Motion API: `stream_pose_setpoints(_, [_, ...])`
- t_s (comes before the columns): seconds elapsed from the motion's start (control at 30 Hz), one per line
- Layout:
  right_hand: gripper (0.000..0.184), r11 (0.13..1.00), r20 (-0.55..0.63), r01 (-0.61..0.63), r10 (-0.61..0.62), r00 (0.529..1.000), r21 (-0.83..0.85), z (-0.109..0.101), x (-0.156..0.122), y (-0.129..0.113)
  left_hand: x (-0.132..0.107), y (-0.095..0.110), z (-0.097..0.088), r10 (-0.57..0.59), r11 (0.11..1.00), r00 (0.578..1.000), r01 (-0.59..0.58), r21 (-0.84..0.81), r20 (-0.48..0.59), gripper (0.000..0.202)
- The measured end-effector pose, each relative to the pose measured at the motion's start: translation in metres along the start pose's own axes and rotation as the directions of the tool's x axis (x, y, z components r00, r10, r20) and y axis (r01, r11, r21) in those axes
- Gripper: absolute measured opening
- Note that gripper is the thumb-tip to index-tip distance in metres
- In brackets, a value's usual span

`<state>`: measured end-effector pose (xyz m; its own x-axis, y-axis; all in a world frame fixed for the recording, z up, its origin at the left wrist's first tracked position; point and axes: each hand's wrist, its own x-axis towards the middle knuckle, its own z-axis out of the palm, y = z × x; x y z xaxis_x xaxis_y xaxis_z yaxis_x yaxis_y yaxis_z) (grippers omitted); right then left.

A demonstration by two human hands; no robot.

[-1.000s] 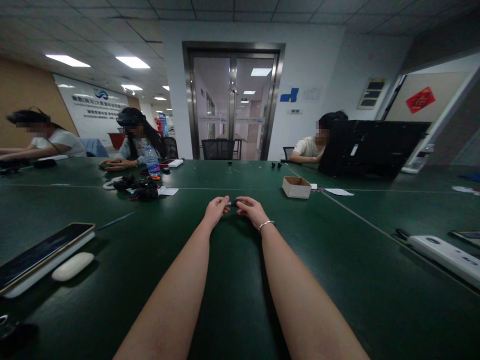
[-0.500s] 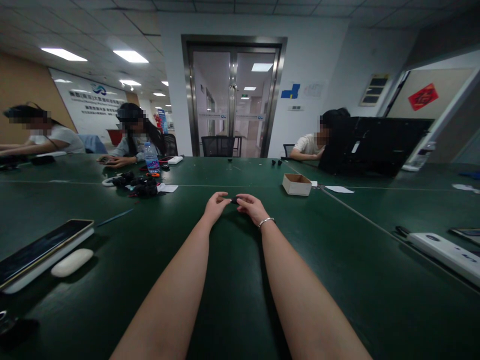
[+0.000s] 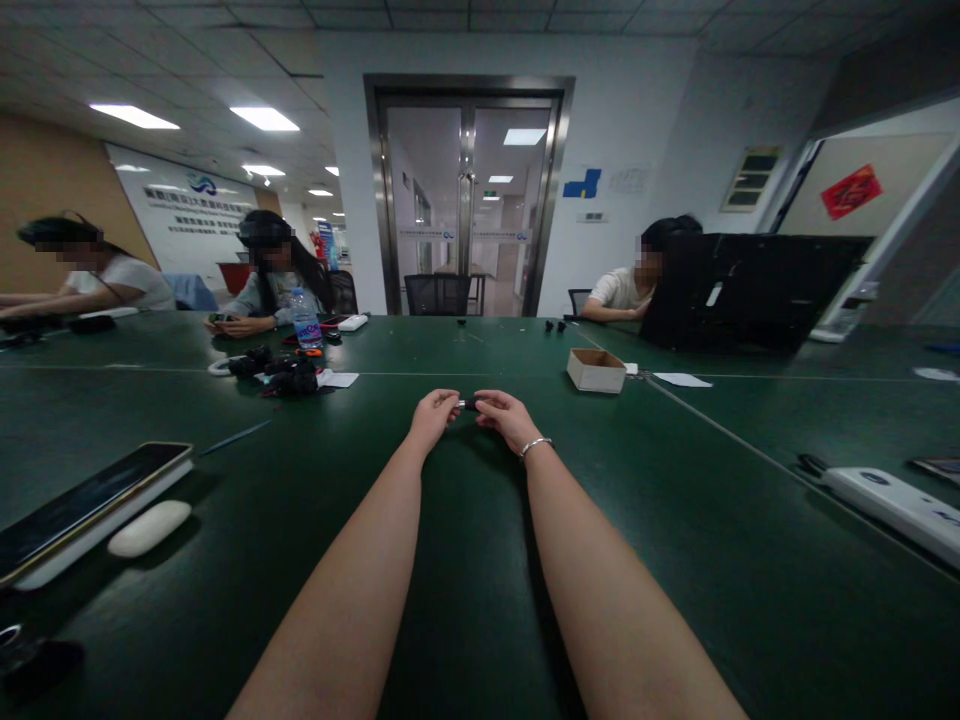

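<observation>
Head view showed both hands held out over the green bench (image 3: 472,580), close together but apart, with a small black object (image 3: 470,404) in the gap between them. The left hand (image 3: 433,420) pinched its pale, silvery end between thumb and fingers; the right hand (image 3: 508,418), with a bracelet (image 3: 535,446) at its wrist, pinched the dark end. The object was too small to make out further. Beyond it to the right sat an open box (image 3: 596,375); to the left lay a heap of black parts (image 3: 289,378), near a plastic bottle (image 3: 305,322). Nearer, on the left, were a phone (image 3: 97,495), a white oval item (image 3: 150,528) and a thin stick (image 3: 236,437). A power strip (image 3: 896,503) lay at far right.
</observation>
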<state>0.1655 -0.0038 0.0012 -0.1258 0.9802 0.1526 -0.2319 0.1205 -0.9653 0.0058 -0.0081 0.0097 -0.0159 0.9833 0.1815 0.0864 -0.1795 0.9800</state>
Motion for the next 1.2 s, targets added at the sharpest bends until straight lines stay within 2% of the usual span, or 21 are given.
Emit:
stream_pose_setpoints(0.7, [0.029,1.000,0.021,-0.010,0.010,1.000,-0.005,-0.001,-0.002,-0.002,-0.003,0.004,-0.001,0.034,0.998,0.999,-0.034,0.046,0.001,0.029])
stream_pose_setpoints(0.83, [0.031,1.000,0.014,-0.013,0.013,1.000,-0.005,0.000,-0.002,-0.003,-0.001,-0.001,-0.002,0.032,0.997,0.999,-0.032,0.070,0.010,0.026])
stream_pose_setpoints(0.93, [0.032,1.000,0.021,-0.007,0.008,1.000,-0.015,-0.001,-0.002,-0.001,0.001,-0.007,-0.002,0.031,0.993,1.000,-0.030,0.117,0.001,0.035])
stream_pose_setpoints(1.0, [0.033,1.000,0.022,0.001,-0.001,1.000,-0.020,-0.001,-0.001,0.000,0.002,-0.009,-0.001,0.042,0.994,0.999,-0.040,0.103,-0.011,0.033])
stream_pose_setpoints(1.2, [0.034,1.000,0.047,0.001,0.000,0.999,-0.025,-0.002,0.000,0.001,0.002,-0.008,-0.001,0.078,0.995,0.995,-0.081,0.055,0.056,0.032])
